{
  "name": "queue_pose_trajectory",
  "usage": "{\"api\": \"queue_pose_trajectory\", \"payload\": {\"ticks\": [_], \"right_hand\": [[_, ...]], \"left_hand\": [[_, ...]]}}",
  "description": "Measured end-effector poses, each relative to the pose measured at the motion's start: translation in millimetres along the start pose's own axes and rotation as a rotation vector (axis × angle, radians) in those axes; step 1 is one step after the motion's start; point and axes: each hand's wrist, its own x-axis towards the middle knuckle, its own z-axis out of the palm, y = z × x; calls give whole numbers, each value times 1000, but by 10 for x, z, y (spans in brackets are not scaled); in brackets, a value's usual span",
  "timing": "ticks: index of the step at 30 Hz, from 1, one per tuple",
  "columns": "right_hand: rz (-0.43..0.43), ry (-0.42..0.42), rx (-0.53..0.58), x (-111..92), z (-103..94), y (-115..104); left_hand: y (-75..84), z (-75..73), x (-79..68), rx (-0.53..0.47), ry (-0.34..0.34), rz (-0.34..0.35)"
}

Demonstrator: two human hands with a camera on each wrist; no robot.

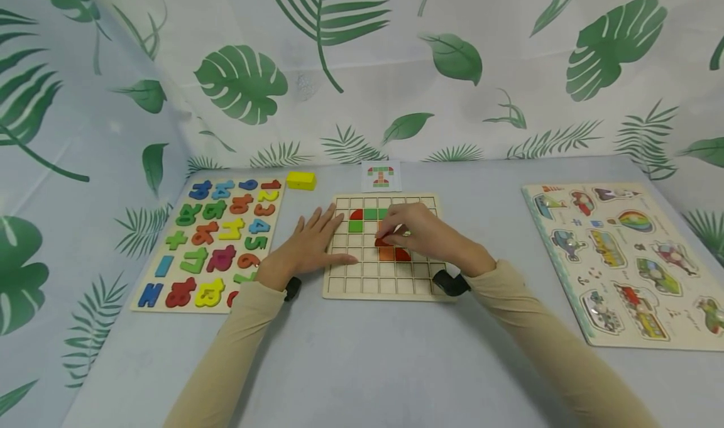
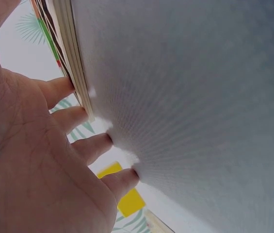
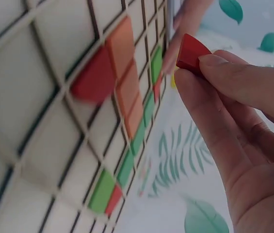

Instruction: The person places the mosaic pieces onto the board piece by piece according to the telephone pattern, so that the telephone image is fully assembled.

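My right hand [image 1: 417, 230] pinches a red quarter-round block [image 3: 191, 54] between thumb and fingers, above the wooden grid board [image 1: 362, 283]. In the right wrist view, the held block stands apart from the board's surface. Set in the squares are another red quarter-round block [image 1: 403, 254], an orange square [image 1: 387, 253] beside it, and green squares [image 1: 355, 226] near a red corner block [image 1: 356, 214]. Part of this row is hidden by the right hand. My left hand [image 1: 305, 246] lies spread at the board's left edge, thumb over the lower squares.
Behind the grid board is a small pattern card [image 1: 381, 176]. A yellow block [image 1: 301, 180] sits at the back left. To the left lies a number puzzle board [image 1: 170, 310], partly under the left forearm. A picture puzzle board [image 1: 565, 283] lies at the right.
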Motion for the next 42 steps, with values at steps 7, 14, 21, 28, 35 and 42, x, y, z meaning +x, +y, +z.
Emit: {"api": "queue_pose_trajectory", "payload": {"ticks": [7,14,21,28,35,42], "right_hand": [[-28,-50,32,102,147,-35],[-39,-79,18,118,248,5],[-45,-100,-10,129,283,4],[-80,-124,-34,137,273,-4],[-90,-161,-63,146,267,1],[-96,-176,-112,157,268,17]], "left_hand": [[-2,-1,3,-8,-4,3],[-10,5,4,-1,1,5],[3,6,-5,-1,-2,0],[-14,11,2,0,-2,3],[-11,3,-2,-3,-5,3],[-23,7,15,-5,1,2]]}}
